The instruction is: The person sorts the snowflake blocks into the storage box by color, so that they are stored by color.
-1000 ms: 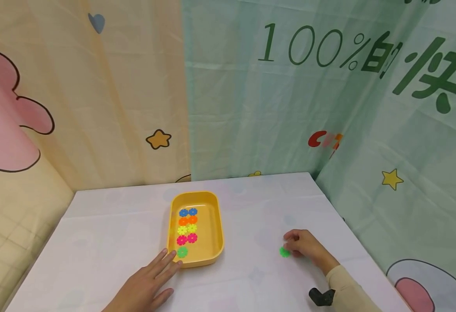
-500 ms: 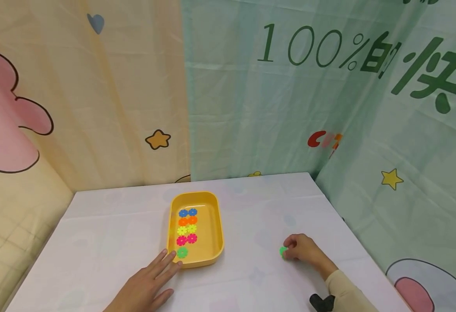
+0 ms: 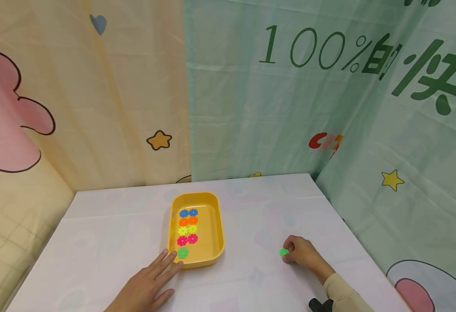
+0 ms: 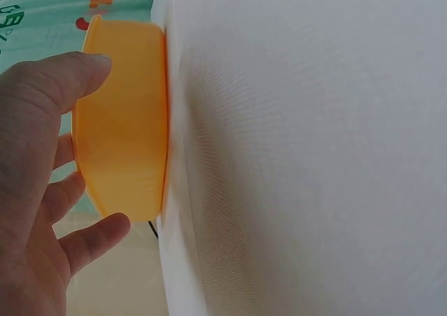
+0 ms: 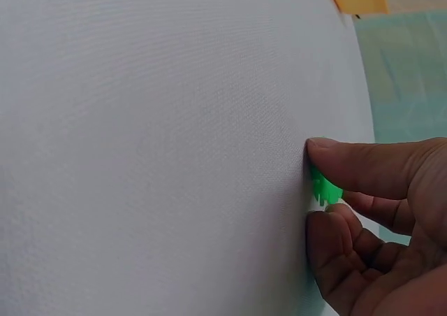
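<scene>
A yellow tray [image 3: 210, 236] stands left of the table's middle. My left hand [image 3: 146, 279] rests with straight, spread fingers at its near left corner; the left wrist view shows the thumb and fingertips at the tray's rim and wall. Inside the tray lie paired flower-shaped pieces: blue [image 3: 184, 213], orange [image 3: 183, 222], yellow [image 3: 182, 231] and pink [image 3: 182, 241]. A single green flower piece [image 3: 182, 252] lies at the near end. To the right, my right hand [image 3: 305, 255] pinches another green flower piece [image 3: 283, 252] between thumb and curled fingers, low at the tabletop.
A white cloth covers the table [image 3: 247, 281]. Printed curtains [image 3: 251, 108] hang behind it and along both sides. A black strap-like object [image 3: 320, 305] sits at the right sleeve [image 3: 344, 290].
My right hand has shifted slightly toward me, its thumb and fingers closing about the green piece, which has stayed in nearly the same spot. The left hand and tray have not moved.
</scene>
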{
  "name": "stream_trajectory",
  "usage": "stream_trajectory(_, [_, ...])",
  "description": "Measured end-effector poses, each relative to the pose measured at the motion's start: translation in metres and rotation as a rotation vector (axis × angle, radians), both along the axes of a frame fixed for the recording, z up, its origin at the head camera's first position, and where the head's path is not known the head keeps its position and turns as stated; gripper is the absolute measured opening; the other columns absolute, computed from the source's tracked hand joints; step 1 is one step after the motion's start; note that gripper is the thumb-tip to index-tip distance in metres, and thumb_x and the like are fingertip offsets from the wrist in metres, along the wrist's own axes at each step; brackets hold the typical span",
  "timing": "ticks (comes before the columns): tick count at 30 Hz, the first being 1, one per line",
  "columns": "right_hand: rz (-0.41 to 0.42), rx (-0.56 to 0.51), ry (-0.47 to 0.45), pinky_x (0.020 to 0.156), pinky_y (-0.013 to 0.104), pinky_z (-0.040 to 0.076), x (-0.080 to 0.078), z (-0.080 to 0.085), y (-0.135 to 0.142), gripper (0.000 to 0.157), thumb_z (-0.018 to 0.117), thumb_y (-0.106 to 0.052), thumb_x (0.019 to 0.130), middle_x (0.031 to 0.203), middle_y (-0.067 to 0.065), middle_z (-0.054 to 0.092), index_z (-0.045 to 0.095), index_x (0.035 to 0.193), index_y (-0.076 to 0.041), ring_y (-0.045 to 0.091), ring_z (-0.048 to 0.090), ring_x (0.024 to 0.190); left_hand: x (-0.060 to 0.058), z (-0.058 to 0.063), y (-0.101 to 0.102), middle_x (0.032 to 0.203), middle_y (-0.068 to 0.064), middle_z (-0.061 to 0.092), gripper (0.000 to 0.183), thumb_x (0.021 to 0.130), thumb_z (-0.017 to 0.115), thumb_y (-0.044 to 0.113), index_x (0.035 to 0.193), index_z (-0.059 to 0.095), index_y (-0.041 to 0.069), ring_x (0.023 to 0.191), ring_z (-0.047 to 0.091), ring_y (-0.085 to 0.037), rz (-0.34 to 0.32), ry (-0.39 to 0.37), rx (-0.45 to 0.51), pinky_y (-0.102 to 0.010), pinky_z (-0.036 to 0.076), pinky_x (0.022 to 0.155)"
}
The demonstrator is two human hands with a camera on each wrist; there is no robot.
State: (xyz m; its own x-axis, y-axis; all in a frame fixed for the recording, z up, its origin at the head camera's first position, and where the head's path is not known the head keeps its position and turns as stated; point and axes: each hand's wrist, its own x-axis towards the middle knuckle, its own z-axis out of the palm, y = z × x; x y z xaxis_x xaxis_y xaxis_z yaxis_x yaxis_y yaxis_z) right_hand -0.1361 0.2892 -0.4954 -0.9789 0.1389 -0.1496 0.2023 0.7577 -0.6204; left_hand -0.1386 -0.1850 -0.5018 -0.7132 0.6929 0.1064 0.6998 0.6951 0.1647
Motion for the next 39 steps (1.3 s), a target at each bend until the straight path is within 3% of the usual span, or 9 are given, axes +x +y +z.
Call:
stream_trajectory(7, [-0.055, -0.050, -0.005, 0.062, 0.029, 0.044, 0.000, -0.001, 0.003, 0.029, 0.082, 0.001, 0.070, 0.078, 0.003, 0.055, 0.060, 0.087, -0.006, 0.018, 0.052, 0.072, 0.000, -0.001, 0.000, 0.156, -0.006, 0.049, 0.068, 0.091, 0.072, 0.049, 0.151, 0.051, 0.026, 0.142, 0.045, -0.033, -0.005, 0.031, -0.001, -0.046, 0.057, 0.093])
stream_trajectory(14, [-0.115, -0.146, -0.035, 0.059, 0.030, 0.048, 0.000, -0.001, 0.004, 0.023, 0.079, 0.002, 0.075, 0.076, 0.005, 0.054, 0.060, 0.087, -0.003, 0.018, 0.054, 0.068, -0.001, 0.000, 0.000, 0.157, -0.005, 0.047, 0.068, 0.091, 0.073, 0.047, 0.152, 0.050, 0.026, 0.143, 0.044, -0.033, -0.002, -0.004, -0.001, -0.046, 0.057, 0.093])
stream_trajectory(22, [-0.203, -0.387, -0.078, 0.061, 0.032, 0.059, -0.002, -0.005, 0.010, 0.013, 0.071, 0.001, 0.088, 0.081, 0.009, 0.064, 0.064, 0.098, 0.005, 0.018, 0.062, 0.068, -0.002, -0.001, 0.000, 0.156, -0.005, 0.049, 0.068, 0.091, 0.072, 0.049, 0.152, 0.050, 0.027, 0.141, 0.046, -0.033, -0.012, 0.028, 0.004, -0.045, 0.058, 0.091])
stream_trajectory(30, [-0.270, -0.586, -0.051, 0.068, 0.030, 0.061, -0.010, 0.003, 0.015, 0.022, 0.068, 0.000, 0.092, 0.094, 0.012, 0.070, 0.065, 0.111, 0.012, 0.018, 0.069, 0.075, -0.001, 0.001, 0.000, 0.158, -0.005, 0.046, 0.068, 0.092, 0.071, 0.050, 0.153, 0.049, 0.028, 0.144, 0.043, -0.034, -0.001, -0.026, -0.002, -0.048, 0.057, 0.093])
stream_trajectory(33, [-0.263, -0.616, -0.037, 0.066, 0.028, 0.061, -0.014, 0.008, 0.014, 0.026, 0.069, 0.000, 0.092, 0.093, 0.012, 0.070, 0.064, 0.113, 0.014, 0.017, 0.069, 0.074, -0.001, 0.000, 0.000, 0.158, -0.004, 0.046, 0.069, 0.091, 0.071, 0.049, 0.153, 0.049, 0.027, 0.144, 0.043, -0.033, 0.003, -0.022, -0.004, -0.047, 0.057, 0.095])
stream_trajectory(39, [-0.246, -0.606, -0.031, 0.065, 0.026, 0.061, -0.021, 0.015, 0.010, 0.027, 0.069, -0.001, 0.093, 0.092, 0.012, 0.070, 0.064, 0.114, 0.014, 0.015, 0.069, 0.072, -0.002, -0.003, -0.001, 0.156, -0.006, 0.048, 0.068, 0.092, 0.070, 0.050, 0.152, 0.050, 0.024, 0.140, 0.046, -0.035, -0.032, 0.057, 0.015, -0.046, 0.058, 0.092])
